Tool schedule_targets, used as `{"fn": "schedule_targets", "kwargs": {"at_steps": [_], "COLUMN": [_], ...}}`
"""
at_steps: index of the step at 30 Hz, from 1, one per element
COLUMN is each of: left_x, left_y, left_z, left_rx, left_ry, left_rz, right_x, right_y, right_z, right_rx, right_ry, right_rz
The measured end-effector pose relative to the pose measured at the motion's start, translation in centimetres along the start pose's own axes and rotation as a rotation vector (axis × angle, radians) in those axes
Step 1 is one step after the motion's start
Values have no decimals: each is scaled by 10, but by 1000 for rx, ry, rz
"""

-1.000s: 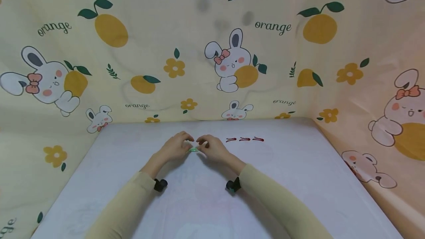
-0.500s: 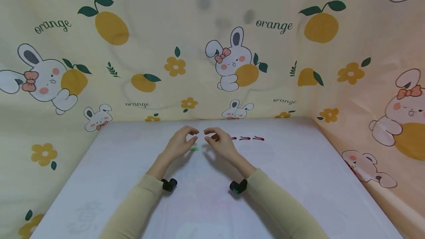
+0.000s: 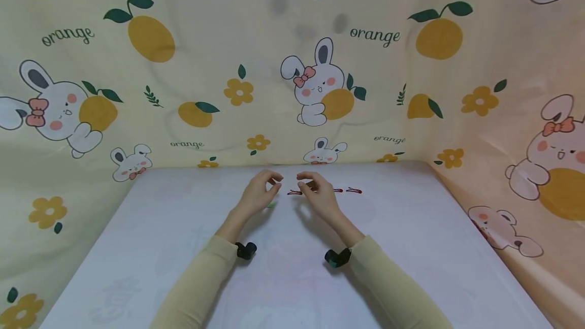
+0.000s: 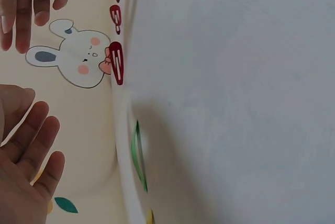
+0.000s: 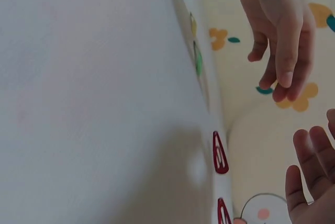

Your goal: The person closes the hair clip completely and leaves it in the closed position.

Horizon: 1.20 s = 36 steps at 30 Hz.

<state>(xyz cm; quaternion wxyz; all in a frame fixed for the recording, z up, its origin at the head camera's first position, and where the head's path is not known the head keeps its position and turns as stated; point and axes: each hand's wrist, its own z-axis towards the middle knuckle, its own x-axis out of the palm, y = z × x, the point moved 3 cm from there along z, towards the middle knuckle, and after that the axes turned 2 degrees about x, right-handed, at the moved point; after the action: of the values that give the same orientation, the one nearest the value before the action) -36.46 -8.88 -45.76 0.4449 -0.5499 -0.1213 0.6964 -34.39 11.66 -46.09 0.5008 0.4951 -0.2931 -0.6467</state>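
My left hand [image 3: 256,196] hovers above the far part of the white table, its fingers loosely bent around nothing. A green hair clip [image 4: 138,156] lies under it, partly covered in the head view. Beside it a sliver of a yellow clip [image 4: 150,216] shows at the left wrist view's lower edge. My right hand [image 3: 321,198] is held opposite, apart from the left, with fingers relaxed and nothing between them. Red hair clips lie in a row below and beyond it: one [image 3: 294,192] between the hands, another [image 3: 354,190] to the right. The right hand hides part of the row.
The white tabletop [image 3: 283,288] reaches back to a cloth backdrop [image 3: 265,65] printed with rabbits and oranges. Dark wrist cameras [image 3: 247,251] sit on both wrists. The table's right edge runs along the hanging cloth.
Both hands have risen away from the green clip and shifted right, the right hand drawing apart from the left. A red clip once hidden now shows between them; the green clip stays put.
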Motion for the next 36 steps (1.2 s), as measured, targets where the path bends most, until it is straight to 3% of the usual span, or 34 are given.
{"fn": "schedule_targets", "kwargs": {"at_steps": [12, 24, 36], "left_x": [16, 34, 45], "left_y": [4, 12, 14], "left_z": [15, 28, 30], "left_rx": [-29, -46, -18], "left_ry": [105, 246, 307], "left_rz": [86, 204, 300], "right_x": [-15, -19, -15], "right_y": [-14, -28, -36], "right_z": [-2, 2, 11], "right_rx": [35, 94, 113], "right_ry": [34, 151, 254], "right_rz": [-98, -215, -333]}}
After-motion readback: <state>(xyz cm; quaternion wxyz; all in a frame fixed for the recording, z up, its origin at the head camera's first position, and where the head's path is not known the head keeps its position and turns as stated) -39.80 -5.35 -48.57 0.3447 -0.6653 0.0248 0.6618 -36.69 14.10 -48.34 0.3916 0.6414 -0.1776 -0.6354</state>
